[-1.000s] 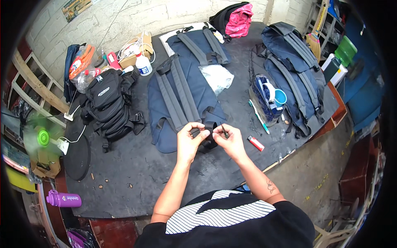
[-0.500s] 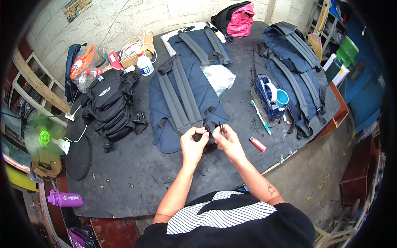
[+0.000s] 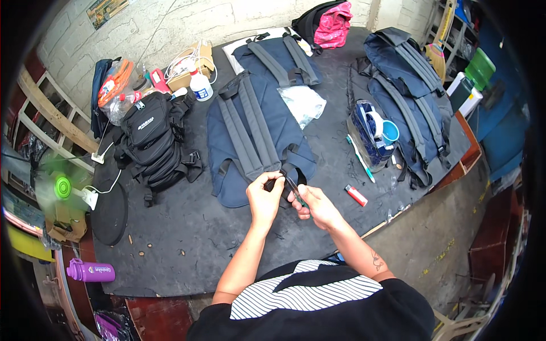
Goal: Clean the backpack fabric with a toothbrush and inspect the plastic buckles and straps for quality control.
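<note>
A navy backpack (image 3: 227,190) with grey shoulder straps lies flat before me, its lower end close to my hands. My left hand (image 3: 264,199) is closed in a pinch on a black strap (image 3: 278,176) at the backpack's lower right edge. Just to the right, my right hand (image 3: 314,206) grips a small pair of snips (image 3: 293,187); the dark pointed blades slant up and left toward the pinched strap. Fingers cover most of the snips' handle, where a bit of green shows. Whether the blades touch the strap is too small to tell.
Right of my hands lie a red lighter (image 3: 356,195) and a toothbrush (image 3: 360,159), beside a clear-and-blue case (image 3: 369,136). More navy backpacks (image 3: 406,108) rest farther right and at the back. A black bag (image 3: 153,142), a spray bottle (image 3: 200,85) and a blurred green fan (image 3: 62,187) are leftward.
My right hand has turned the snips from pointing up to slanting toward the left hand's pinch. My left hand still pinches at the backpack's edge. The view has shifted slightly.
</note>
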Tool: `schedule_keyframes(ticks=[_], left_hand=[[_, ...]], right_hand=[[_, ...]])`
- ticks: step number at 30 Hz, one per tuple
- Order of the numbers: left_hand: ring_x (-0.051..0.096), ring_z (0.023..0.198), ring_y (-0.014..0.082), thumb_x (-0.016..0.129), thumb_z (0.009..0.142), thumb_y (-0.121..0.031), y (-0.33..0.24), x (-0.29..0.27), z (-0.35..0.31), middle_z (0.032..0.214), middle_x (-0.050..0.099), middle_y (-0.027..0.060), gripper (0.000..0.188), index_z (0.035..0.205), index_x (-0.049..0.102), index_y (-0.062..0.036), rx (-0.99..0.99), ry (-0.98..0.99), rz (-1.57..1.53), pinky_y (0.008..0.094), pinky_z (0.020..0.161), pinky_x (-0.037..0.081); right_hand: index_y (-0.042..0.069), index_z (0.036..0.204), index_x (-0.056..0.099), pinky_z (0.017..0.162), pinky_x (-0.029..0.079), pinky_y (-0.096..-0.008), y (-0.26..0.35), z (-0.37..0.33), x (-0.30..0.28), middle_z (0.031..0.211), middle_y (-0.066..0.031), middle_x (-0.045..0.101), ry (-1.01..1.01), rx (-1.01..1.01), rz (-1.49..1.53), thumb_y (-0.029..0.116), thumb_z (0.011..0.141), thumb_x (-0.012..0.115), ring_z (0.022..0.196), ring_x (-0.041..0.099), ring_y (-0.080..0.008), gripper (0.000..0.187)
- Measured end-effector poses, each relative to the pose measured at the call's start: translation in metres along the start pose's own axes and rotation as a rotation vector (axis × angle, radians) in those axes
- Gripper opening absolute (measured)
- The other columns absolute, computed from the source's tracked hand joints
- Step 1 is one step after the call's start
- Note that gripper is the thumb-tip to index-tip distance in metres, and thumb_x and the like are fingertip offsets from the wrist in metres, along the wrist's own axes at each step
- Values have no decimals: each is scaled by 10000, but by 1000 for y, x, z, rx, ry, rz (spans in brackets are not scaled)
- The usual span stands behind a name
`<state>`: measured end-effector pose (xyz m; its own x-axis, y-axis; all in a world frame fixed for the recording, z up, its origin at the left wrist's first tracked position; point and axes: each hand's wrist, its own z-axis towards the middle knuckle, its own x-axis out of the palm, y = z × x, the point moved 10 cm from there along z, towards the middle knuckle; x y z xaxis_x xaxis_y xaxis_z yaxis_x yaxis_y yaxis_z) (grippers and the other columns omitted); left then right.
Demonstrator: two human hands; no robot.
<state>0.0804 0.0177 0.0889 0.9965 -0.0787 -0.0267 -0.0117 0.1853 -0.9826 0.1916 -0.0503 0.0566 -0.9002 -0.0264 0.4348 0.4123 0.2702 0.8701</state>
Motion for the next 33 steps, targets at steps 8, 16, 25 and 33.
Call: schedule_keyframes(ticks=[8, 16, 25, 33], left_hand=[[603, 761, 109, 631, 787, 30, -24, 0, -5, 848, 671, 87, 85, 871, 640, 39, 254, -7, 109, 241, 677, 486], [621, 684, 181, 643, 766, 33, -47, 2, -14, 838, 673, 115, 117, 881, 645, 14, 490, 18, 474, 263, 620, 482], [621, 755, 264, 659, 767, -29, -31, 1, -12, 874, 659, 131, 136, 896, 634, 7, 370, -2, 348, 332, 689, 495], [595, 697, 273, 660, 738, -7, -30, -1, -18, 837, 647, 123, 178, 915, 647, -15, 571, -47, 473, 353, 652, 473]], right_hand=[[31, 886, 536, 447, 288, -186, -1, 3, -4, 669, 24, 439, -30, 44, -4, 376, 969, 409, 497, 322, -30, 377], [32, 840, 579, 437, 263, -173, -1, 8, -12, 627, 35, 450, -62, 58, 13, 349, 931, 512, 481, 307, -20, 336], [54, 789, 574, 401, 208, -187, -1, 17, -17, 551, 79, 406, -108, -25, -81, 304, 943, 497, 443, 283, -11, 304], [28, 836, 570, 426, 263, -193, -19, 12, -6, 640, 30, 454, -80, 178, 115, 312, 951, 470, 474, 322, -37, 322]])
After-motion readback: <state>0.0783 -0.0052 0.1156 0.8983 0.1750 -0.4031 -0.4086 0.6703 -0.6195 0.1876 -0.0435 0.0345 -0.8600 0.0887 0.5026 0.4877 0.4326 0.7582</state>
